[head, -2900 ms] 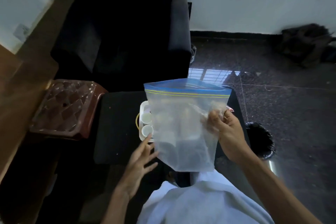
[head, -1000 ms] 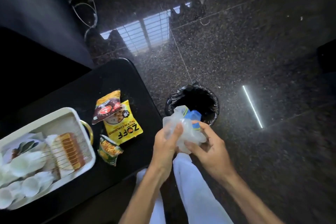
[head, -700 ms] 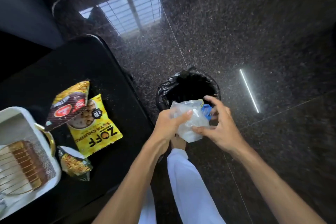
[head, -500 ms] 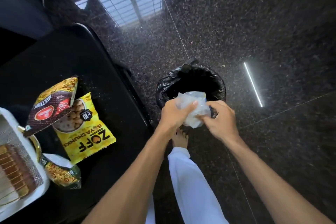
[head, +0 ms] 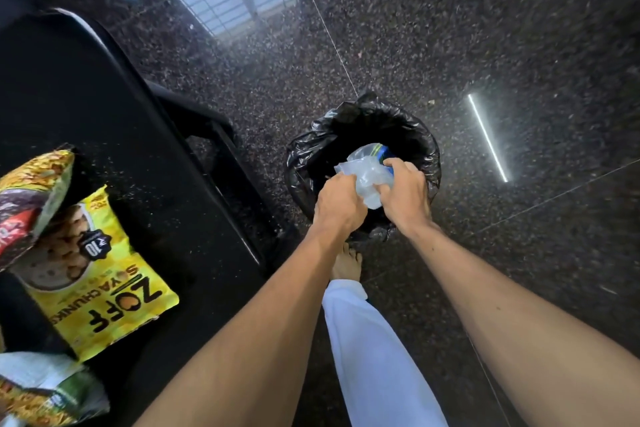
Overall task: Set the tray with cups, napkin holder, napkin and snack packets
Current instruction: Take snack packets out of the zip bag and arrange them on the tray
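In the head view, both hands meet just right of the frame's centre, above the mouth of a bin [head: 424,135] lined with a black bag. The left hand [head: 341,203] and the right hand [head: 405,196] each have their fingers curled tight on a crumpled clear plastic bag [head: 369,172], which has a blue strip showing at its upper edge. The wad sits between the two hands, over the bin's dark opening. Both bare forearms run down to the lower edge of the frame.

Along the left side of the frame lies a black table [head: 104,107]. On it, at the left edge, rests a yellow snack packet [head: 107,302] printed with "ZOFF". A dark red and yellow packet [head: 31,198] overlaps its upper left corner. A third packet [head: 45,388], green, white and yellow, lies in the lower left corner, just below the yellow one.

Below the bin, a bare foot [head: 346,262] stands on the dark speckled floor [head: 519,28], with a white trouser leg [head: 374,357] above it. A window's reflection shines on the floor at the upper centre.
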The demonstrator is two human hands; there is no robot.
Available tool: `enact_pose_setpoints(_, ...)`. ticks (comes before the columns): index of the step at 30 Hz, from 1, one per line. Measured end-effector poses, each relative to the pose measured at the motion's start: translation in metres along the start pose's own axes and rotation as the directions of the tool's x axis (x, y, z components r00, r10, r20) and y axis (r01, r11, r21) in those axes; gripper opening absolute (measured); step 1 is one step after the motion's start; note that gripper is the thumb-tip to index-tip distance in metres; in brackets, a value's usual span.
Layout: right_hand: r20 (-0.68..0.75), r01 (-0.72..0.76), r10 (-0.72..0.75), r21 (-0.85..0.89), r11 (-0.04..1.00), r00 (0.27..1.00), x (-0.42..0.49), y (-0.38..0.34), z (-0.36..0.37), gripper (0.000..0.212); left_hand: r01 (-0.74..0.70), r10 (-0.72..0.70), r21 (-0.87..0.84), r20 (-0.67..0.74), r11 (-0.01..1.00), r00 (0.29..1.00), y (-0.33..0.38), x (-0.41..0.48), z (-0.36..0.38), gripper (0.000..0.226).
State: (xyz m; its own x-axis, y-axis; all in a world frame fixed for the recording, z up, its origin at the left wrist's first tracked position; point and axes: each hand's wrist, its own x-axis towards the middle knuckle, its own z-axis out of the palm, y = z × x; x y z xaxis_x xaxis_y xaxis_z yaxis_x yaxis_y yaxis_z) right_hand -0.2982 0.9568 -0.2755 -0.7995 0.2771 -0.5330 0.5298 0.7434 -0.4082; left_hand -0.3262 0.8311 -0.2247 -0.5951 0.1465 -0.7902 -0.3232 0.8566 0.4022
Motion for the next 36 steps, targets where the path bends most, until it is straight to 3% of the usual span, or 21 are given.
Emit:
enact_pose_setpoints(7, 0.096, -0.010, 0.003, 0.079, 0.997, 0.995, -0.001, 0.005, 0.007, 0.060, 0.091, -0.085, -0.103, 0.058, 0.991, 0.995, -0.009, 0.018, 0.005, 0.050)
enact_pose_setpoints(14, 0.108, 0.018, -0.026, 0.077, 0.997, 0.994, -0.016, 0.001, 0.001, 0.052, 0.113, -0.113, -0.244, 0.012, 0.963, 0.993, -0.008, 0.006, -0.003, 0.055)
enact_pose_setpoints(19, -0.009, 0.041, -0.040, 0.150, 0.988, 0.999, -0.039, -0.017, -0.016, 0.038, 0.012, -0.070, -0.400, -0.130, 0.917, 0.989, 0.013, -0.036, -0.029, 0.045)
enact_pose_setpoints(24, -0.113, 0.100, -0.065, 0.336, 0.936, 0.991, -0.079, -0.063, -0.047, 0.025, -0.157, -0.025, -0.550, -0.310, 0.820, 0.951, 0.018, -0.104, -0.075, 0.039)
enact_pose_setpoints(27, -0.153, 0.172, -0.120, 0.394, 0.903, 0.981, -0.112, -0.106, -0.072, 0.018, -0.256, -0.036, -0.621, -0.417, 0.741, 0.908, 0.005, -0.158, -0.106, 0.033)
enact_pose_setpoints(30, -0.162, 0.219, -0.161, 0.461, 0.860, 0.974, -0.144, -0.155, -0.092, 0.017, -0.369, -0.025, -0.585, -0.555, 0.722, 0.831, -0.019, -0.216, -0.139, 0.027)
enact_pose_setpoints(33, -0.132, 0.265, -0.229, 0.504, 0.822, 0.964, -0.171, -0.205, -0.102, 0.015, -0.428, -0.002, -0.432, -0.705, 0.794, 0.709, -0.053, -0.264, -0.171, 0.024)
enact_pose_setpoints(36, -0.051, 0.280, -0.302, 0.544, 0.791, 0.952, -0.195, -0.251, -0.097, 0.013, -0.332, -0.058, -0.320, -0.792, 0.887, 0.607, -0.100, -0.295, -0.198, 0.024)
